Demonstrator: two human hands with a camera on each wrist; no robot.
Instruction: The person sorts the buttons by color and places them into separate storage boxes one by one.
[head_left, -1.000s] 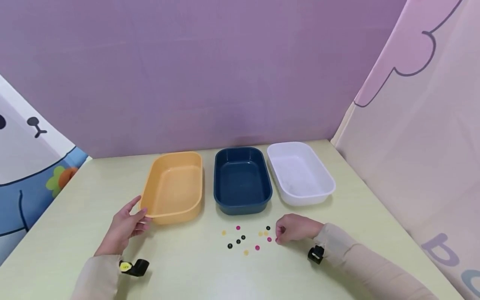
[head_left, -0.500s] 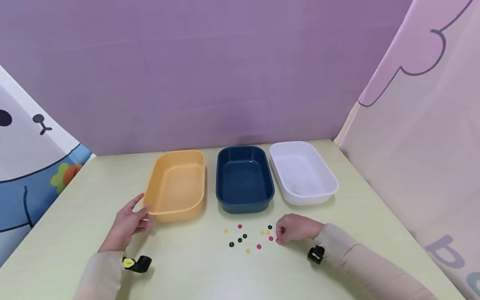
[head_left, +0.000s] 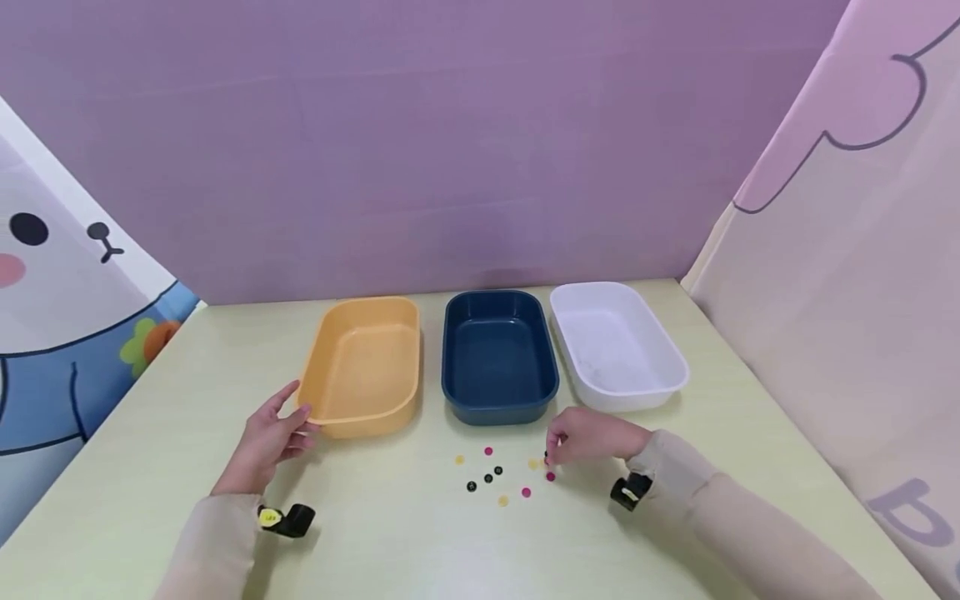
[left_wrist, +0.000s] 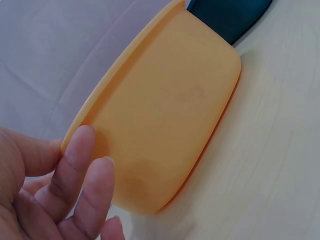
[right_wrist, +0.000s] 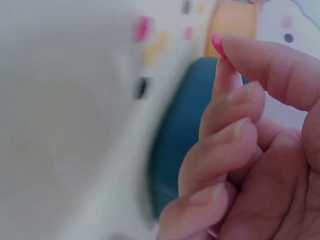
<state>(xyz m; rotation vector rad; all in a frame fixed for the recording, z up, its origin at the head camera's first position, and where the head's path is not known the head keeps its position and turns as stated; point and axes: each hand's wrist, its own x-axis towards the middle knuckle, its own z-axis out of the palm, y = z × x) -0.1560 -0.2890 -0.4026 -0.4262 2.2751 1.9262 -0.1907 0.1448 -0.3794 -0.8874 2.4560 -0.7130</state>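
At the lower left corner of the orange tray (head_left: 360, 427), my left hand (head_left: 266, 442) pinches the rim. The left wrist view shows its fingers against the tray's outer wall (left_wrist: 165, 100), with the thumb on the other side of the rim. My right hand (head_left: 592, 436) is just above the table in front of the dark blue tray (head_left: 498, 414). Between its thumb and index finger it pinches a pink button (right_wrist: 218, 46), while the other fingers curl below. Several small buttons lie nearby, among them a black button (head_left: 472, 487), a pink button (head_left: 527, 492) and a yellow button (head_left: 503, 501).
A white tray (head_left: 630, 400) stands to the right of the blue one, the three trays in a row. Behind them rises a purple cloth wall (head_left: 480, 167). A pale printed cloth (head_left: 825, 350) bounds the table (head_left: 405, 533) on the right.
My right hand has lifted from the table with the pink button and moved slightly toward the trays. The left hand stays on the orange tray's rim. The head view has turned a little left.
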